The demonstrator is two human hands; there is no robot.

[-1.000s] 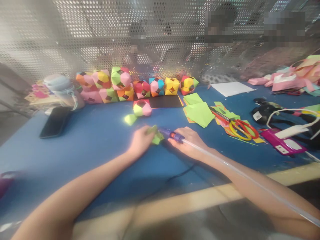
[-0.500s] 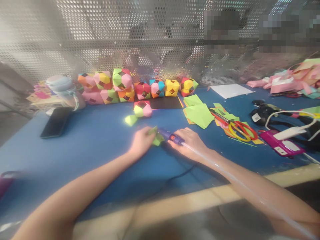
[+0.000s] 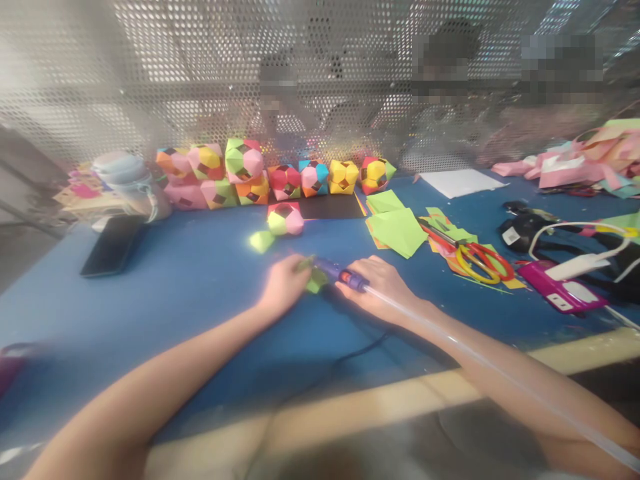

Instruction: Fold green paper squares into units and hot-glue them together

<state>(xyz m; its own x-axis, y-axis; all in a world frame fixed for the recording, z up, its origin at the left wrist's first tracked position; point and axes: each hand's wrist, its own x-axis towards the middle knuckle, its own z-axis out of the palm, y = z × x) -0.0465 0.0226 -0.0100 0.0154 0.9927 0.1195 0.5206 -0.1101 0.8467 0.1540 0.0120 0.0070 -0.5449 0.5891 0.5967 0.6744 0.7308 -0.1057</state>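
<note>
My left hand (image 3: 289,283) pinches a folded green paper piece (image 3: 316,285) over the blue table (image 3: 210,260). In my right hand (image 3: 381,288) is a purple glue gun (image 3: 353,280), its front end pointing left and overlapping the green piece; whether the tip touches it I cannot tell. A long clear glue stick (image 3: 453,339) runs from the back of the gun over my right forearm. Just beyond my left hand lie a loose green folded piece (image 3: 261,241) and a small red, green and pink paper ball (image 3: 286,219).
Several colourful folded paper balls (image 3: 243,160) line the back by a perforated metal screen (image 3: 200,73). Green paper sheets (image 3: 399,230), scissors (image 3: 483,261) and a magenta power strip (image 3: 560,287) lie rightward. A phone (image 3: 113,245) and a pale bottle (image 3: 131,180) are left.
The glue gun's front end has shifted slightly left and now covers more of the green paper piece. My left hand keeps its hold on the piece.
</note>
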